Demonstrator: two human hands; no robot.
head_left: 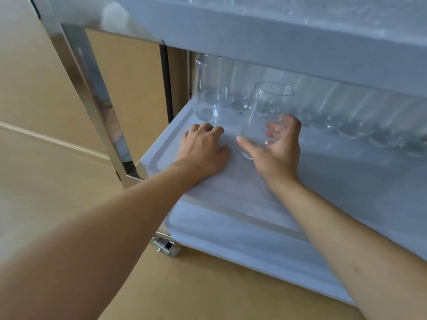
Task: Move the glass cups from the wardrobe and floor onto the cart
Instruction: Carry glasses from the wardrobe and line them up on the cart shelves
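Clear glass cup (265, 112) upright on cart's middle shelf (335, 181), near front, right hand (277, 148) wrapped loosely round its lower part, thumb on near-left side, fingers behind glass. Left hand (203, 148) palm-down on shelf just left of it, fingers curled, holding nothing. Row of glass cups (323, 112) along far edge of same shelf, one big one (205, 88) at far left. More glasses blurred on top shelf (300, 31). Chrome post (92, 88) left, caster (166, 247) below on tan floor (46, 181).
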